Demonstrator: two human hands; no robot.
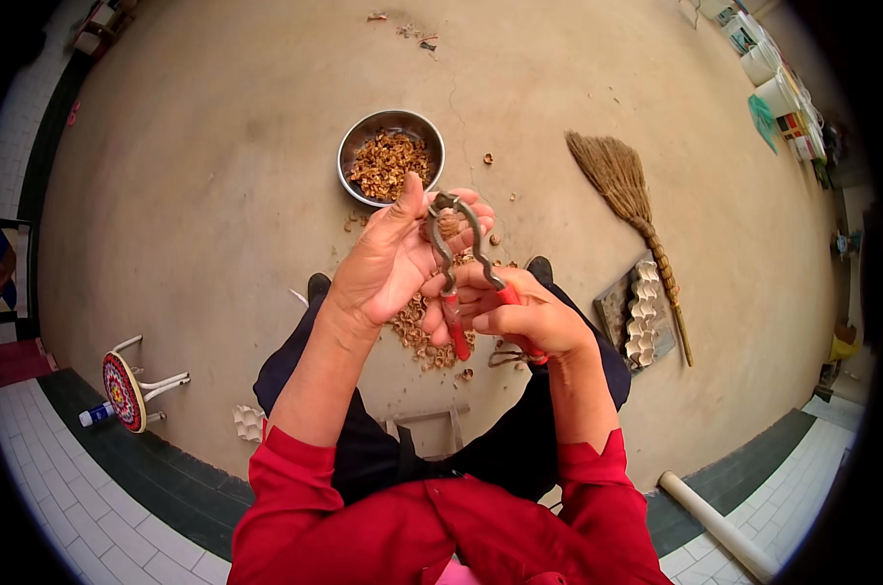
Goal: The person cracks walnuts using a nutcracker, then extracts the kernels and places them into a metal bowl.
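Observation:
My right hand (533,314) holds a metal nutcracker (478,252) by its red-covered handles, which are spread apart. Between its arms, near the hinge, a walnut (449,224) lies against the fingers of my left hand (405,259). That hand is palm up with the thumb raised, its fingertips behind the hinge end. Beyond my left hand, a steel bowl (344,175) on the floor holds many walnut kernels (389,162). Below both hands, a heap of broken walnut shells (419,340) is spread on the floor between my feet, partly hidden by the hands.
At right lie a straw broom (631,190) and a piece of egg carton (641,314) on a flat board (609,300). A small stool (126,391) lies tipped at left. White buckets (776,95) stand far right; a pale tube (715,523) lies bottom right.

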